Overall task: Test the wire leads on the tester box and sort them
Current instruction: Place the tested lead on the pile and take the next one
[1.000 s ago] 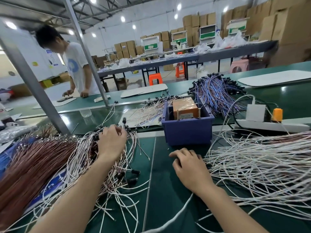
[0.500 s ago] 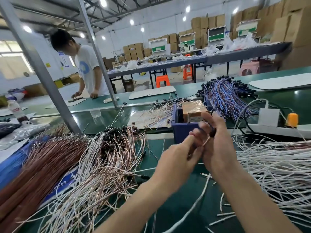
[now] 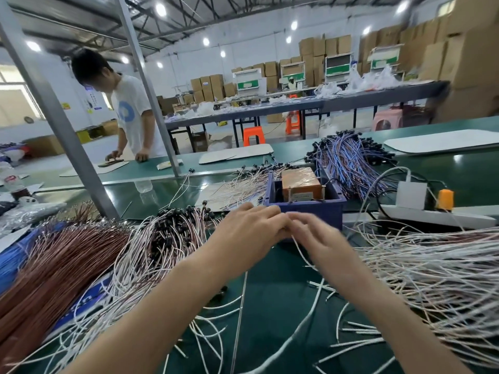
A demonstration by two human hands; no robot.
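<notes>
Head view: your left hand (image 3: 251,233) and right hand (image 3: 317,240) meet fingertip to fingertip directly in front of the blue bin (image 3: 326,214), lower than half a second ago, when both were raised in front of the bin's upper edge with a black-headed lead between the fingertips. One second ago the hands were apart: the left one lay on the pile of black-headed leads (image 3: 172,233) and the right one rested on the green mat (image 3: 280,306). Your left hand now has its fingers curled, pinching the upper end of a white wire lead (image 3: 302,252). The lead runs from the meeting point down and to the right, under your right hand, toward the mat. Your right hand is motion-blurred; you cannot tell whether it grips the lead or only touches it. The black head seen earlier is no longer visible and is hidden by the fingers. The tester box (image 3: 301,184) sits inside the blue bin, just behind your hands, in the same place as before. The copper-brown bundle (image 3: 54,265) on the left, the white lead pile (image 3: 418,265) on the right, the blue-violet bundle (image 3: 348,163) behind the bin and the power strip (image 3: 437,217) lie as they did earlier. A person (image 3: 132,114) stands at the far belt, as before.
</notes>
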